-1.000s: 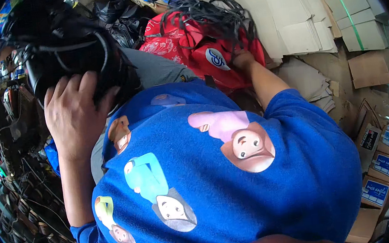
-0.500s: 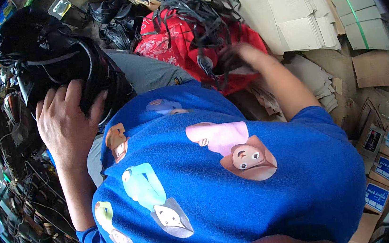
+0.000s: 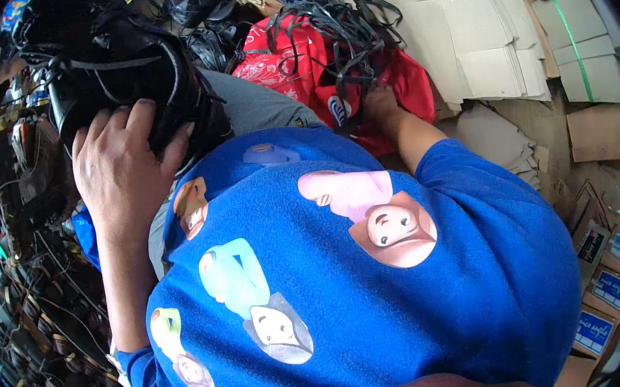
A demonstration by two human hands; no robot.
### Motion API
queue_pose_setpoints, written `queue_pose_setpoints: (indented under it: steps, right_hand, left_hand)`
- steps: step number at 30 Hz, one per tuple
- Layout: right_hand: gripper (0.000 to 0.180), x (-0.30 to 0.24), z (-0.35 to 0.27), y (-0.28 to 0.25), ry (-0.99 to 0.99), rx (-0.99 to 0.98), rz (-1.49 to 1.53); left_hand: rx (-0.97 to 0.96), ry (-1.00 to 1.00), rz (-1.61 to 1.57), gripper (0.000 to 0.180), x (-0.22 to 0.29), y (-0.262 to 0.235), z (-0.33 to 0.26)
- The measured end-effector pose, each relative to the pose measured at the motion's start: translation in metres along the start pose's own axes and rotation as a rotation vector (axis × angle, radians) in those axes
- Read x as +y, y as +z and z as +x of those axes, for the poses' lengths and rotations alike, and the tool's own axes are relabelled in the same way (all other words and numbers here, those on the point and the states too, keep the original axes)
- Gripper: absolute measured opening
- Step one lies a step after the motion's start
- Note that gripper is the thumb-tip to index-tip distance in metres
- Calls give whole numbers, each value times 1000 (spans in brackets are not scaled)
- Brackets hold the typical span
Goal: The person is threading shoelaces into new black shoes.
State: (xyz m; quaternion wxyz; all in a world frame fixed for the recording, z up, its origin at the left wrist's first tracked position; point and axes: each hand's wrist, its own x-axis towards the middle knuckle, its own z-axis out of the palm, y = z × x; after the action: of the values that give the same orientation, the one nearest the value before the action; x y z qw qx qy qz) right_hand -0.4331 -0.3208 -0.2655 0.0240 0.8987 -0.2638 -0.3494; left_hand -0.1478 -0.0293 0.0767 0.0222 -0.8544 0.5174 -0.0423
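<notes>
A large black lace-up shoe (image 3: 106,86) rests over my lap at the upper left. My left hand (image 3: 118,168) grips its near edge, fingers hooked over the rim and thumb along the side. To the right of my knee lies a red bag (image 3: 416,91) with a pale print. Thin flat black laces (image 3: 354,34) spill over its top in a tangle. My right hand (image 3: 383,109) reaches down into the bag under these laces. Its fingertips are hidden there, so their grip does not show.
More black shoes (image 3: 200,42) sit beyond my leg. Flat cardboard sheets (image 3: 486,35) are stacked at the far right, near a bundle with a green strap (image 3: 572,37). Small blue-and-white boxes (image 3: 611,286) line the right side. Dark cluttered racks (image 3: 49,296) fill the left.
My right hand, blurred over the bag before, has moved down and closer, into the red bag. The left hand keeps its hold on the shoe. The whole view has shifted slightly.
</notes>
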Motion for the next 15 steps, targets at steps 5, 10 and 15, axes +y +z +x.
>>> queue_pose_setpoints:
  steps: [5,10,15]
  right_hand:
    - [39,13,-29,-19,62,-59,280]
    - [35,55,-36,-113,-33,15,637]
    - [32,117,-80,-236,-267,-202,1451]
  left_hand:
    - [69,15,-30,37,-8,3,-3]
    - [69,28,-62,35,-9,3,-2]
    - [204,124,-57,31,-7,5,-1]
